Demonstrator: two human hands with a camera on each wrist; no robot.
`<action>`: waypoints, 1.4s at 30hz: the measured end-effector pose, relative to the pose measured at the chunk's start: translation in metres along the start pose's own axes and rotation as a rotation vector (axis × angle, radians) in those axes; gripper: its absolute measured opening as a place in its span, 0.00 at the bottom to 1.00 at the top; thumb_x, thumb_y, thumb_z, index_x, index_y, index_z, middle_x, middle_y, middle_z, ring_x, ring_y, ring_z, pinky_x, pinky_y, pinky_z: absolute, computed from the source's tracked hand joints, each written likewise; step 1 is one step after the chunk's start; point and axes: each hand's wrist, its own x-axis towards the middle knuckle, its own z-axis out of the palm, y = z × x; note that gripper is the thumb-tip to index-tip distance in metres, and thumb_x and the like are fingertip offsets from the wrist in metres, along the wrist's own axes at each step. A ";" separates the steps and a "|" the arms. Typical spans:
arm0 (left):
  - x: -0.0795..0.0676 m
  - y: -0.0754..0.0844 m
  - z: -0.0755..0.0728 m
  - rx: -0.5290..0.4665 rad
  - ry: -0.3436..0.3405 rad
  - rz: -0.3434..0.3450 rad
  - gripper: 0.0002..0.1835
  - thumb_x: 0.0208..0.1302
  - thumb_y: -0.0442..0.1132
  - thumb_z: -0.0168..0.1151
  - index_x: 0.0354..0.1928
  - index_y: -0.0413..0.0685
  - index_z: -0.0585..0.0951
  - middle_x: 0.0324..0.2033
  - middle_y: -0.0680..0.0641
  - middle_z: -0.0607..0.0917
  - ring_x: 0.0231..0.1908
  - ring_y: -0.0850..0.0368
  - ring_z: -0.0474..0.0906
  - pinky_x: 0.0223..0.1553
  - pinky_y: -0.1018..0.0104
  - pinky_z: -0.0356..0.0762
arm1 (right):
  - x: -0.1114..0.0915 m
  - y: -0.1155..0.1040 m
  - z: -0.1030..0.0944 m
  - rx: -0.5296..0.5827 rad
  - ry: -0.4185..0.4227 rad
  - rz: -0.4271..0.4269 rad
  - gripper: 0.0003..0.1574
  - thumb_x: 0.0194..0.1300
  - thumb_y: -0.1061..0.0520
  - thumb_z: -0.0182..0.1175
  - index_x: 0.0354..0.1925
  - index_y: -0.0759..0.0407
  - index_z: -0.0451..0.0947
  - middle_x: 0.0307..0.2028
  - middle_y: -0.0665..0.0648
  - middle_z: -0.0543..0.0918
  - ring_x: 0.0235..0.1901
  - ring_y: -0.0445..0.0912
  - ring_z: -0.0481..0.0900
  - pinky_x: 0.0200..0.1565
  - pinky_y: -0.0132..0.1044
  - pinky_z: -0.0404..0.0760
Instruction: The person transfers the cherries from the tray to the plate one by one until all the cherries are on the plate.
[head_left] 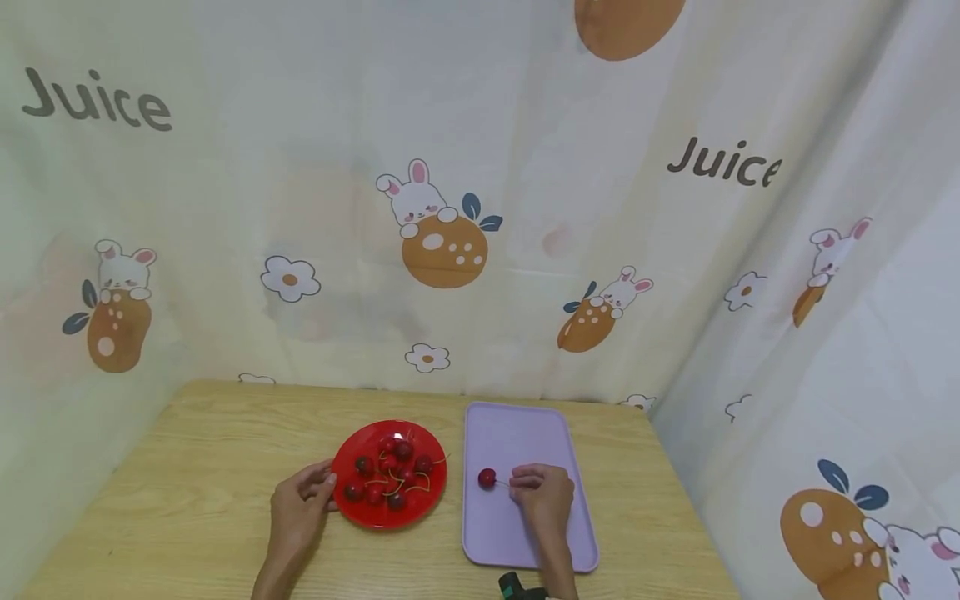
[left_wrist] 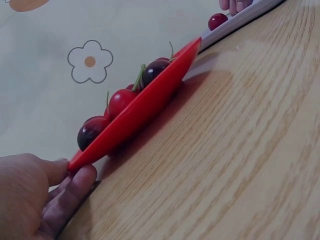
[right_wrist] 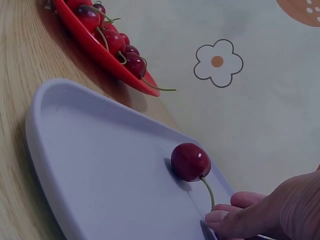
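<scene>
My left hand (head_left: 298, 504) pinches the left rim of a red plate (head_left: 351, 515), thumb on top and fingers beneath, as the left wrist view shows. Several dark and bright red cherries (left_wrist: 121, 103) with green stems are heaped on the plate. Over the lilac tray (head_left: 510, 425), my right hand (head_left: 546, 497) pinches the stem of a single cherry (right_wrist: 190, 162) between thumb and fingertips. That cherry's round body is low over the tray floor, left of the fingers, with its shadow close beside it.
Both plate and tray stand on a light wooden table (head_left: 247, 433), the plate left of the tray. A black object with a green mark (head_left: 512, 586) shows at the bottom edge by the right forearm. A printed curtain (head_left: 337, 208) hangs behind and at the sides.
</scene>
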 end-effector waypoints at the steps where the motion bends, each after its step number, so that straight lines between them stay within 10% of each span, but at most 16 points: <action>1: 0.000 0.000 0.000 0.004 0.000 -0.001 0.18 0.77 0.27 0.64 0.65 0.31 0.83 0.51 0.28 0.89 0.34 0.69 0.88 0.34 0.64 0.97 | 0.000 0.000 0.000 -0.002 0.001 0.001 0.17 0.46 0.80 0.75 0.35 0.66 0.92 0.29 0.61 0.94 0.28 0.47 0.93 0.34 0.20 0.88; 25: 0.000 -0.002 -0.001 0.013 0.002 0.012 0.17 0.77 0.27 0.65 0.64 0.31 0.84 0.51 0.29 0.89 0.34 0.69 0.88 0.33 0.64 0.96 | 0.000 0.002 0.004 -0.097 0.040 -0.008 0.15 0.48 0.75 0.78 0.31 0.58 0.93 0.25 0.54 0.93 0.28 0.43 0.92 0.42 0.29 0.86; 42: 0.000 -0.001 -0.001 0.004 0.003 0.002 0.17 0.77 0.27 0.65 0.64 0.31 0.84 0.50 0.29 0.89 0.34 0.69 0.88 0.34 0.64 0.96 | -0.001 -0.004 -0.002 0.197 -0.054 0.140 0.17 0.49 0.77 0.79 0.41 0.72 0.91 0.30 0.64 0.94 0.31 0.48 0.95 0.34 0.18 0.86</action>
